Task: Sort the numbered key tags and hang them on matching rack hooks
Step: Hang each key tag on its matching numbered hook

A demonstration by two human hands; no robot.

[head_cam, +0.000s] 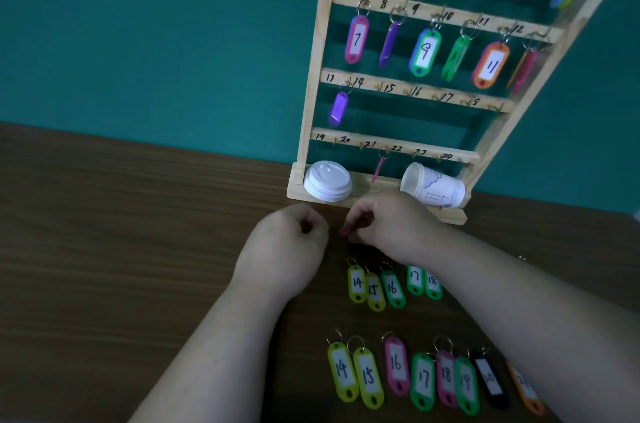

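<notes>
Your left hand (291,235) sits curled into a loose fist over the wood-grain tabletop (121,232), nothing visible in it. Your right hand (391,225), just beside it, pinches a small pink tag (346,231) between thumb and fingertips; only its glossy plastic end pokes out toward the left hand, number not readable.

Directly beyond both hands stands the pale wooden rack (313,76): flat slats with handwritten numbers and small metal hooks, leaning against a matte teal wall (156,41). On its base ledge, just past your knuckles, rest a white domed plastic lid (327,180) and a white paper cup (433,185) tipped on its side. A thin pink tag (378,171) hangs edge-on between them, from a hook near the 21 and 22 marks. Higher up, oblong plastic tags on wire rings fill the upper slats; a purple tag (338,108) hangs alone at the 13 mark, and the other hooks on that slat are bare.

Nearer you than the hands, under your right forearm, lies a short row of small yellow and green tags (375,287) marked 14 to 18. Closer still lies a second row of larger tags (369,376) with rounded ends and white paper inserts: 14, 15, 16, 17, 18, 19, then a black one and an orange one, both blurred.
</notes>
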